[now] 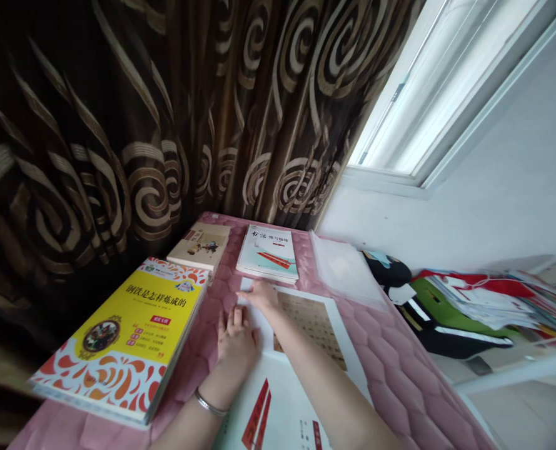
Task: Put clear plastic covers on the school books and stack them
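Observation:
An open booklet (353, 350) lies on the pink quilted cover, one page printed with brown calligraphy. Its pale green cover part, marked with red bars, is nearest to me. My left hand (237, 340), with a silver bracelet at the wrist, rests at the booklet's left edge with its fingers apart. Close by, my right hand (261, 297) reaches across the booklet to its far left corner, fingers stretched out against the paper. My right forearm hides part of the printed page.
A stack topped by a yellow book (151, 319) lies left, with a beige book (203, 244) behind it. White calligraphy workbooks (269, 253) are beyond my hands, beside translucent sheets (343, 265). Right of the pink quilted cover (399, 356) are bags and papers (484, 300). Dark curtains (212, 125) hang behind.

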`<action>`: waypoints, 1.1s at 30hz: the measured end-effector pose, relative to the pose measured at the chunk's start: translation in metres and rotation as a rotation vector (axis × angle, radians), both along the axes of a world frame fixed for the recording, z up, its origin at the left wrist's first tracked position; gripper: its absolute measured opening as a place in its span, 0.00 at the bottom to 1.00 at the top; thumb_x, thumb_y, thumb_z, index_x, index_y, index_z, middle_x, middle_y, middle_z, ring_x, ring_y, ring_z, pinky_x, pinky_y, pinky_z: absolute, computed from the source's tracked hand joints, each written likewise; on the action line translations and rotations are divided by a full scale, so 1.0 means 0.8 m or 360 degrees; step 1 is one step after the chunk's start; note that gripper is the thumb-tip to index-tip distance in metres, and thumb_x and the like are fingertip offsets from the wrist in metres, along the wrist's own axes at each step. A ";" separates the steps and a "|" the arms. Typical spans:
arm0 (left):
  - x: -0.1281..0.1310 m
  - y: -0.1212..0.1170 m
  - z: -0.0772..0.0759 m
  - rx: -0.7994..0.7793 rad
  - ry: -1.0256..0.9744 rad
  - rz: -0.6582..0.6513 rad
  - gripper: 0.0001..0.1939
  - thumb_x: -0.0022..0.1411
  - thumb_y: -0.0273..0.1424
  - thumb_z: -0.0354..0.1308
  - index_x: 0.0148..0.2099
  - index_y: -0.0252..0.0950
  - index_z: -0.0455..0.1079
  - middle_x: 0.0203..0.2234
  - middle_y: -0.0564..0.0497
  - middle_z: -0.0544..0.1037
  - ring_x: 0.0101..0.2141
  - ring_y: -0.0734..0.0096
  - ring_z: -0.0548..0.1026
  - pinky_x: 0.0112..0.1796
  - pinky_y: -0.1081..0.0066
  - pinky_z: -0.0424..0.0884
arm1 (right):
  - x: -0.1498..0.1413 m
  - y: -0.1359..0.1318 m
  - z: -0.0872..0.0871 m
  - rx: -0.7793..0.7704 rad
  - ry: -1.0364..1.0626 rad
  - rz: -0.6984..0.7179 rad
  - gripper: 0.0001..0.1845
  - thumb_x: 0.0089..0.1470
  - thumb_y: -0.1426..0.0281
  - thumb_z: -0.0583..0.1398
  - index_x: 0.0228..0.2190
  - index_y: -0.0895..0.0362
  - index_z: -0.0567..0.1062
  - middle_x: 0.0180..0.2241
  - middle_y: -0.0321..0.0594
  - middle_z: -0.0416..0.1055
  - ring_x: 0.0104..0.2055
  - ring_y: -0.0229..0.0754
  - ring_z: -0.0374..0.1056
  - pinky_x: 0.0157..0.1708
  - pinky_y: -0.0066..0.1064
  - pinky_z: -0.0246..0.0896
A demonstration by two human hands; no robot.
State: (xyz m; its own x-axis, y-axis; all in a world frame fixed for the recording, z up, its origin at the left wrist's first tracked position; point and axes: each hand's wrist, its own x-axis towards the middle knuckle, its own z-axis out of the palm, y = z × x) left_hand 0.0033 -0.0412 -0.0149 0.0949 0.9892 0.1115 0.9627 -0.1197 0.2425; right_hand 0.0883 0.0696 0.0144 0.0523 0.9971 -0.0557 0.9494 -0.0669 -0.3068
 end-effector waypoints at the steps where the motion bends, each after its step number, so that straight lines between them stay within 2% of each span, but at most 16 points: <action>1: 0.000 0.000 0.000 0.0004 -0.0002 0.0000 0.27 0.66 0.33 0.44 0.64 0.28 0.62 0.62 0.36 0.64 0.61 0.52 0.61 0.63 0.50 0.50 | -0.002 0.006 -0.001 0.0018 -0.0012 -0.0020 0.23 0.49 0.48 0.63 0.32 0.55 0.80 0.38 0.46 0.79 0.43 0.49 0.74 0.40 0.33 0.63; 5: -0.001 -0.002 -0.004 0.0079 0.0008 0.0001 0.27 0.66 0.33 0.46 0.64 0.29 0.61 0.62 0.36 0.64 0.61 0.53 0.62 0.62 0.49 0.52 | -0.010 0.025 -0.004 0.0079 -0.0069 -0.0150 0.26 0.56 0.50 0.58 0.39 0.61 0.79 0.41 0.56 0.78 0.47 0.54 0.73 0.46 0.40 0.62; 8: -0.002 -0.004 -0.007 0.0182 0.0017 -0.0015 0.25 0.65 0.33 0.46 0.63 0.32 0.64 0.61 0.38 0.66 0.60 0.54 0.64 0.61 0.49 0.54 | -0.018 0.028 -0.004 0.0122 -0.0100 -0.0198 0.25 0.61 0.54 0.54 0.41 0.63 0.78 0.41 0.59 0.77 0.47 0.55 0.72 0.49 0.44 0.60; 12: -0.003 -0.004 -0.006 0.0205 0.0038 0.0000 0.25 0.65 0.31 0.46 0.63 0.31 0.63 0.60 0.37 0.67 0.59 0.55 0.65 0.61 0.50 0.54 | -0.025 0.009 -0.005 0.0240 -0.0128 -0.0109 0.20 0.61 0.63 0.55 0.49 0.63 0.74 0.51 0.58 0.71 0.55 0.54 0.65 0.51 0.40 0.59; 15: -0.003 -0.004 -0.003 0.0159 0.0051 -0.0001 0.25 0.66 0.31 0.46 0.63 0.31 0.63 0.61 0.37 0.66 0.60 0.55 0.64 0.61 0.50 0.54 | -0.016 -0.017 -0.011 0.0282 -0.0124 0.0017 0.21 0.60 0.66 0.55 0.53 0.60 0.71 0.59 0.52 0.65 0.60 0.51 0.60 0.56 0.37 0.54; 18: -0.003 -0.003 0.000 0.0125 0.0059 -0.0006 0.25 0.66 0.32 0.46 0.62 0.30 0.64 0.61 0.38 0.65 0.60 0.54 0.64 0.61 0.49 0.54 | 0.018 -0.046 -0.020 0.0197 -0.0093 0.0175 0.26 0.62 0.63 0.52 0.59 0.57 0.65 0.65 0.47 0.56 0.65 0.49 0.52 0.61 0.37 0.48; 21: -0.003 -0.003 0.001 0.0149 0.0072 0.0006 0.25 0.66 0.33 0.46 0.63 0.29 0.64 0.61 0.37 0.66 0.59 0.53 0.65 0.61 0.49 0.55 | 0.079 -0.074 -0.028 0.0034 -0.0115 0.0259 0.31 0.64 0.60 0.47 0.64 0.61 0.56 0.68 0.46 0.47 0.70 0.49 0.41 0.66 0.38 0.38; 23: -0.002 -0.003 -0.001 0.0199 0.0104 0.0011 0.26 0.66 0.33 0.46 0.63 0.29 0.63 0.60 0.36 0.67 0.58 0.52 0.67 0.60 0.50 0.57 | 0.131 -0.091 -0.031 -0.0066 -0.0163 0.0204 0.32 0.65 0.59 0.44 0.65 0.62 0.54 0.69 0.45 0.43 0.70 0.48 0.37 0.66 0.41 0.37; 25: -0.002 -0.003 -0.002 0.0230 0.0157 0.0005 0.26 0.66 0.32 0.46 0.63 0.28 0.63 0.59 0.35 0.68 0.57 0.52 0.69 0.59 0.50 0.59 | 0.180 -0.105 -0.033 -0.0121 -0.0227 0.0068 0.32 0.65 0.60 0.43 0.66 0.61 0.52 0.69 0.44 0.42 0.70 0.48 0.39 0.65 0.43 0.40; 27: -0.003 -0.003 -0.001 0.0245 0.0216 -0.0009 0.26 0.66 0.32 0.46 0.63 0.27 0.63 0.59 0.34 0.68 0.56 0.52 0.69 0.59 0.50 0.59 | 0.220 -0.116 -0.036 -0.0102 -0.0254 0.0016 0.31 0.65 0.63 0.42 0.65 0.62 0.54 0.68 0.45 0.44 0.70 0.46 0.41 0.65 0.40 0.40; 30: -0.003 -0.004 0.005 0.0263 0.0291 -0.0025 0.26 0.67 0.33 0.45 0.63 0.26 0.62 0.60 0.34 0.67 0.57 0.52 0.69 0.59 0.51 0.60 | 0.250 -0.124 -0.038 -0.0051 -0.0217 0.0034 0.30 0.64 0.63 0.43 0.64 0.61 0.57 0.67 0.43 0.48 0.69 0.43 0.43 0.66 0.38 0.39; 33: 0.001 -0.008 0.011 0.0256 0.0388 0.0027 0.26 0.67 0.33 0.44 0.63 0.27 0.63 0.60 0.34 0.66 0.60 0.48 0.63 0.58 0.48 0.60 | 0.250 -0.127 -0.036 -0.0020 -0.0195 -0.0066 0.29 0.64 0.62 0.44 0.63 0.57 0.59 0.67 0.38 0.49 0.69 0.44 0.45 0.65 0.38 0.41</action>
